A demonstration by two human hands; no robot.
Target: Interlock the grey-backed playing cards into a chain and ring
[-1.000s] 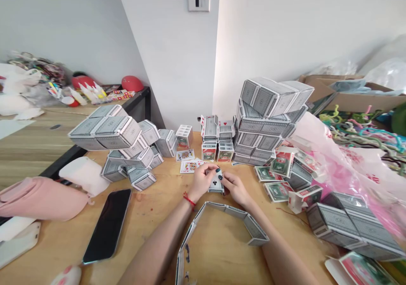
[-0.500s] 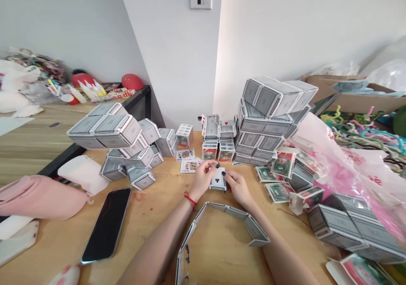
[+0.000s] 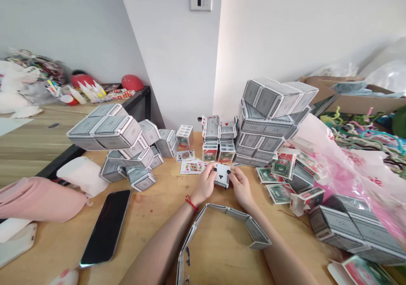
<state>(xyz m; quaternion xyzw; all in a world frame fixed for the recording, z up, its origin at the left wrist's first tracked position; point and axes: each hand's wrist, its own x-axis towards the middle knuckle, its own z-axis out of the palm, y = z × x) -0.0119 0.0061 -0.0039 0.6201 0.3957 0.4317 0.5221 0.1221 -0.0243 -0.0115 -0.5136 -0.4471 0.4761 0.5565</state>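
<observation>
An ace of clubs playing card [image 3: 221, 171] lies face up between my hands at the middle of the table. My left hand [image 3: 204, 186] pinches its left side, with the thumb on the face. My right hand [image 3: 241, 187] grips the right side the same way. Below the card's near edge shows a grey-patterned piece, partly hidden. Just beyond my left hand lie face cards [image 3: 190, 166]. Between my forearms stands a curved strip of joined, folded cards [image 3: 218, 207].
Stacked card-covered blocks stand left [image 3: 116, 130] and right [image 3: 265, 118]. Red card boxes [image 3: 209, 153] stand at the back. Green card boxes [image 3: 279, 193] lie to the right. A phone [image 3: 106, 228] and a pink roll [image 3: 47, 198] lie to the left.
The ace of clubs has turned slightly and shifted right. My left thumb has come down onto its face, and my right hand has closed in on the right edge.
</observation>
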